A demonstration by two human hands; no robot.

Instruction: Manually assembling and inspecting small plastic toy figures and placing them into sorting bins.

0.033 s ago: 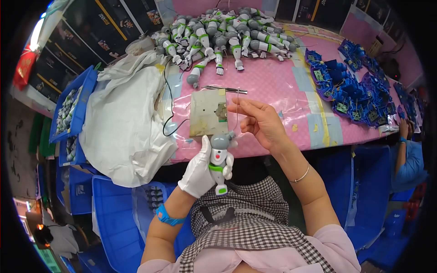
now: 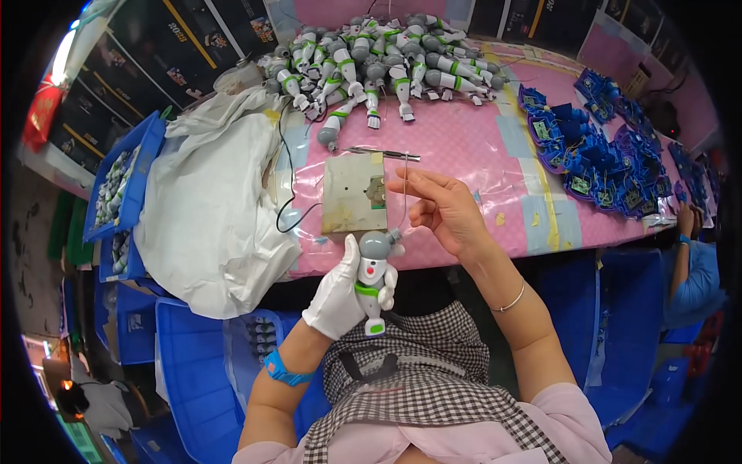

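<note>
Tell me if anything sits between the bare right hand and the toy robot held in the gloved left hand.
Nothing visible does. The left hand in a white glove grips the toy robot upright at the table edge; the right hand is just above and right of its head, with only a thin wire running between them.

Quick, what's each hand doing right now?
Left hand: gloved, closed around a grey-and-white toy robot.
Right hand: bare, fingertips pinched on a thin wire running to the toy's head.

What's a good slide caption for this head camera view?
Gloved left hand holds a toy robot while the bare right hand pinches a thin wire above it.
</note>
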